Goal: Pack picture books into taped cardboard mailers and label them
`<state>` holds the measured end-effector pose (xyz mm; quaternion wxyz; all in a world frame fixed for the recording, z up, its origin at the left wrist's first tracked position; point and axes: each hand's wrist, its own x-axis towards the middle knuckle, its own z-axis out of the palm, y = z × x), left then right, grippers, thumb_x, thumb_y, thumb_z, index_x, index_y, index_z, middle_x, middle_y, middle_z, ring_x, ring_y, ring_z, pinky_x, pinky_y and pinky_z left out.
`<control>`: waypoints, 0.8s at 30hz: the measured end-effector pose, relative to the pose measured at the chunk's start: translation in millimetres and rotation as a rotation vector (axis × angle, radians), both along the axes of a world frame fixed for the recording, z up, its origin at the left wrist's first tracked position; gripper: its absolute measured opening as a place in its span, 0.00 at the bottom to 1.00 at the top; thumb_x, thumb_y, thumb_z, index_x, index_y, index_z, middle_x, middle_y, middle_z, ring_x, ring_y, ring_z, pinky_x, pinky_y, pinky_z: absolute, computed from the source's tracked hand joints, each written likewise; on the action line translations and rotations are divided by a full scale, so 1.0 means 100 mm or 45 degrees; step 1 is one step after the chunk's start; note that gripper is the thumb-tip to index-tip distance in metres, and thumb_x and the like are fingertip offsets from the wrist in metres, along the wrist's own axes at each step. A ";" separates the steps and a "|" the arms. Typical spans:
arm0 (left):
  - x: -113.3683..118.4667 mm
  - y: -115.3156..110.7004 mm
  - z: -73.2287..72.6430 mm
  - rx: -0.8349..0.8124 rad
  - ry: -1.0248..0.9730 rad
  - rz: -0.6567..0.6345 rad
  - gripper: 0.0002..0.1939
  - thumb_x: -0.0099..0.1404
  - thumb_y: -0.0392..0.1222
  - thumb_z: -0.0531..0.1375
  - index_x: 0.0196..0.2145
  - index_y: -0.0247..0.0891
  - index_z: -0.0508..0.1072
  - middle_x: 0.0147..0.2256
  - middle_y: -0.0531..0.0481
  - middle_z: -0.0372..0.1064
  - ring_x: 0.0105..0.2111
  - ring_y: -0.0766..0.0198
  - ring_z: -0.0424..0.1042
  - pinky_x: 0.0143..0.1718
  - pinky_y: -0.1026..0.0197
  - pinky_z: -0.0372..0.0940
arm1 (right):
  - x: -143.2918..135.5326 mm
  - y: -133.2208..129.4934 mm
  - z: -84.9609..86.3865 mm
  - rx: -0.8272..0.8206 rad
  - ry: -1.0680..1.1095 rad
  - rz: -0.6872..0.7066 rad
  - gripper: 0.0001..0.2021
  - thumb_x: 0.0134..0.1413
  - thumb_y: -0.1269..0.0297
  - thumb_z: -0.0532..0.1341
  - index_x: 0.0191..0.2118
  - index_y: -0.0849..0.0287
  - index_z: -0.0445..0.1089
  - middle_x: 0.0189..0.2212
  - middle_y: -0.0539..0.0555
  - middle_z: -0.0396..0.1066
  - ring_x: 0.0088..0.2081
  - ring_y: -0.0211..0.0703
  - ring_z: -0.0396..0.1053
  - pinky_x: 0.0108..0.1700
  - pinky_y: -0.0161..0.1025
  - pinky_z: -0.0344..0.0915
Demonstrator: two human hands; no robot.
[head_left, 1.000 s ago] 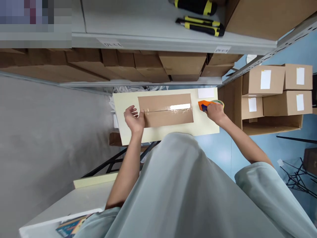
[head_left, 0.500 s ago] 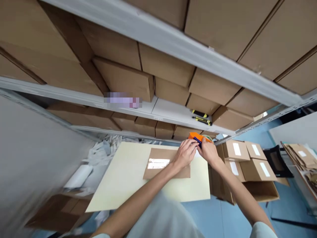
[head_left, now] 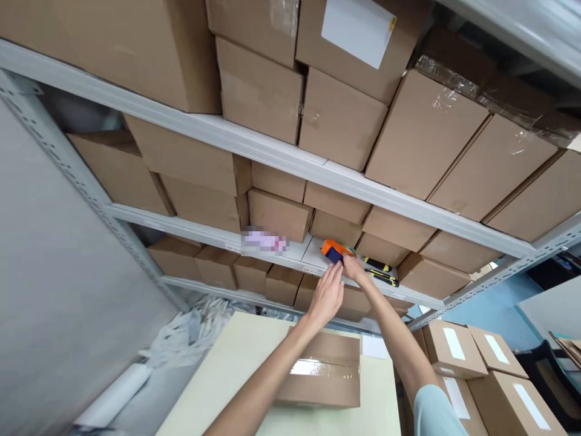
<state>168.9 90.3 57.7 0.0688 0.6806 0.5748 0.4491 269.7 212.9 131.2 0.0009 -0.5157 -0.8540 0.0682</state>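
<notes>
The pale bench (head_left: 218, 375) carries a taped cardboard box (head_left: 333, 390), lying below the left hand (head_left: 327, 295). That hand is stretched out, fingers together, tips just beside the orange tape dispenser (head_left: 334, 249); contact is unclear. The dispenser is at the shelf (head_left: 297, 249), clasped by the right hand (head_left: 353, 266), left of two black-and-yellow cutters (head_left: 382, 278).

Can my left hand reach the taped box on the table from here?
Probably yes. Your left hand is up by the orange tape dispenser, which your right hand holds, and its fingers look free. Nothing visible seems to block the way down to the taped box.
</notes>
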 end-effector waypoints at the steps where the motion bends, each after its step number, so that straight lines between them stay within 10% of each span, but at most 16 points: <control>1: 0.00 -0.06 -0.04 -0.005 -0.011 -0.002 0.28 0.80 0.41 0.49 0.72 0.34 0.67 0.72 0.35 0.66 0.75 0.44 0.61 0.73 0.37 0.63 | -0.07 0.06 -0.03 -0.003 0.000 -0.009 0.15 0.72 0.67 0.56 0.59 0.62 0.72 0.50 0.64 0.83 0.53 0.58 0.78 0.59 0.49 0.68; 10: -0.24 -0.81 -0.70 -0.240 -0.137 0.042 0.27 0.79 0.46 0.52 0.70 0.36 0.68 0.70 0.36 0.68 0.74 0.44 0.63 0.74 0.36 0.61 | 0.14 -0.02 -0.40 0.214 0.231 -0.083 0.28 0.71 0.62 0.54 0.70 0.73 0.62 0.66 0.76 0.68 0.67 0.66 0.65 0.71 0.61 0.57; 17: -0.52 -1.74 -1.44 -0.778 -0.261 0.381 0.31 0.75 0.48 0.56 0.70 0.28 0.66 0.68 0.26 0.68 0.71 0.39 0.66 0.75 0.36 0.60 | 1.40 -1.46 -1.47 0.177 0.769 -0.417 0.35 0.76 0.43 0.49 0.74 0.65 0.59 0.72 0.73 0.63 0.74 0.63 0.60 0.75 0.63 0.56; 24: -0.08 -1.67 -1.61 -1.028 -0.270 0.391 0.43 0.76 0.55 0.58 0.75 0.21 0.54 0.73 0.19 0.58 0.75 0.36 0.59 0.76 0.39 0.55 | 1.57 -2.53 -2.30 -0.329 0.797 -0.877 0.50 0.68 0.29 0.52 0.75 0.71 0.56 0.72 0.78 0.63 0.73 0.68 0.63 0.73 0.63 0.61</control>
